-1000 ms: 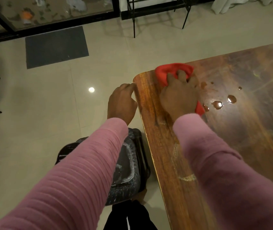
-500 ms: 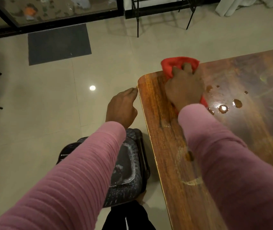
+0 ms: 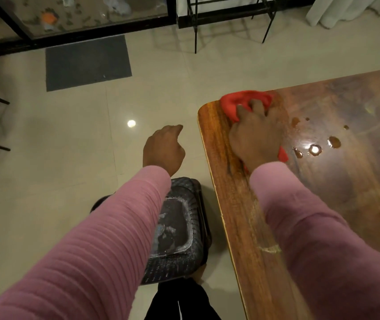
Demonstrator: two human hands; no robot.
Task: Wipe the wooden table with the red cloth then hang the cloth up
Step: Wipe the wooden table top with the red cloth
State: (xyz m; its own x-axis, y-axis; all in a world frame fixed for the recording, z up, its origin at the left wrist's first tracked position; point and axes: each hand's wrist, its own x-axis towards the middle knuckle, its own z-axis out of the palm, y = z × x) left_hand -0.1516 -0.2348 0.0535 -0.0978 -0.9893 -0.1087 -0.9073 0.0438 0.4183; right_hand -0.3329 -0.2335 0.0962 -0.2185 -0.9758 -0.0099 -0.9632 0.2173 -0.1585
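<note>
No readable text, labels, brands, numbers or signs anywhere in view.

The person is wearing a pink long-sleeved top — a ribbed knit, its ridges running across each sleeve. The left sleeve (image 3: 105, 245) is ending at the wrist, leaving the left hand (image 3: 164, 148) bare. The right sleeve (image 3: 318, 232) is looking softer and blurrier, likewise leaving the right hand (image 3: 254, 137) bare. Below, dark trousers (image 3: 179, 301) are showing — black, loosely creased.
</note>
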